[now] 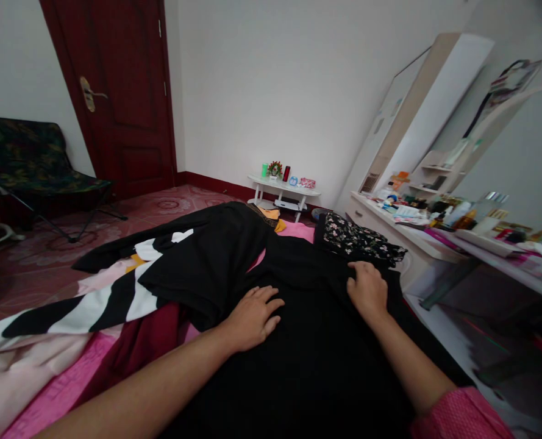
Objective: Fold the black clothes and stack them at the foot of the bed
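Left hand point(252, 318): palm down, fingers loosely spread, resting at ten o'clock on a black garment point(316, 350) that lies directly before the person. Right hand point(366, 289): fingertips bent onto the same cloth, between one and two o'clock; whether they pinch it cannot be told. Handling note: smoothing seems the step in hand; best done with light, flat fingers, drawing creases outward evenly and keeping neighbouring cloth clear of the edges. Adjoining, from the garment's middle: second black garment point(206, 256), ten o'clock; striped garment point(115, 305), nine; pink cloth point(298, 230), twelve; floral cloth point(357, 238), one. Beyond: low white table point(271, 183), twelve; red door point(124, 91), eleven.
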`<state>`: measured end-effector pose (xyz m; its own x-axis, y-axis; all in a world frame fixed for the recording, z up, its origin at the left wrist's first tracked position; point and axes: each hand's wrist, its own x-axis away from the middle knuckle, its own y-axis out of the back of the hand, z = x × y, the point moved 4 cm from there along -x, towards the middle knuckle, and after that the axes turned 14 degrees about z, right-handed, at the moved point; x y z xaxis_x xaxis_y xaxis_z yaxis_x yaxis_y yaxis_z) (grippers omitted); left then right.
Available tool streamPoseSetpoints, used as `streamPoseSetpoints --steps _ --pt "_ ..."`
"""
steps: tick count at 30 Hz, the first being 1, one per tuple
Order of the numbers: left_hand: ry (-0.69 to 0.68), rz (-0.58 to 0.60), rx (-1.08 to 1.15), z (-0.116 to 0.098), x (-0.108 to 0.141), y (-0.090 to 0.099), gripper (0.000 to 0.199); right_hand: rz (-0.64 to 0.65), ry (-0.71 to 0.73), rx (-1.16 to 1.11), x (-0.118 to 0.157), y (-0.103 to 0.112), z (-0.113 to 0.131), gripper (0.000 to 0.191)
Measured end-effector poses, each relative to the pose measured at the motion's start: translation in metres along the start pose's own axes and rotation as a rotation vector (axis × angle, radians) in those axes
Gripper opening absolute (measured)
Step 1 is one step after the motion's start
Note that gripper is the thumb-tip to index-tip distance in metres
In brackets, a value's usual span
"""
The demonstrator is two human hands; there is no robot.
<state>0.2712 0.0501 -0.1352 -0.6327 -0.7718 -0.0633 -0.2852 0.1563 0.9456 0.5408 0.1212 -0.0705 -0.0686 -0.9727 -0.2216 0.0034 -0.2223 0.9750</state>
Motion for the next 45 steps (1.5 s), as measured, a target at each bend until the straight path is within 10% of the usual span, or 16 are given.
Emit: streamPoseSetpoints --steps 7,19,24,34,40,45 --pt "0.087 -0.048 -0.038 0.004 0.04 0.014 0.036 0.23 0.537 -0.164 0.067 -0.022 0.109 0.039" --pt "0.552 0.097 0.106 -0.003 0.175 0.026 0.048 0.327 0.405 -0.033 0.037 -0.051 0.109 0.038" --pt "0.421 0.016 0.312 -0.012 0.163 0.035 0.044 0.315 0.399 -0.069 0.017 -0.044 0.103 0.036" --pt "-0.013 0.173 0.312 -0.103 0.089 0.091 0.04 -0.057 0.223 -0.019 -0.029 0.011 0.063 0.024" --pt "-0.318 0.642 -0.106 -0.137 0.047 0.048 0.017 -0.108 0.161 -0.041 -0.021 -0.012 0.036 0.023" --pt "-0.461 0.87 -0.02 -0.145 0.012 0.018 0.028 0.006 0.089 -0.111 -0.008 -0.054 0.014 0.013"
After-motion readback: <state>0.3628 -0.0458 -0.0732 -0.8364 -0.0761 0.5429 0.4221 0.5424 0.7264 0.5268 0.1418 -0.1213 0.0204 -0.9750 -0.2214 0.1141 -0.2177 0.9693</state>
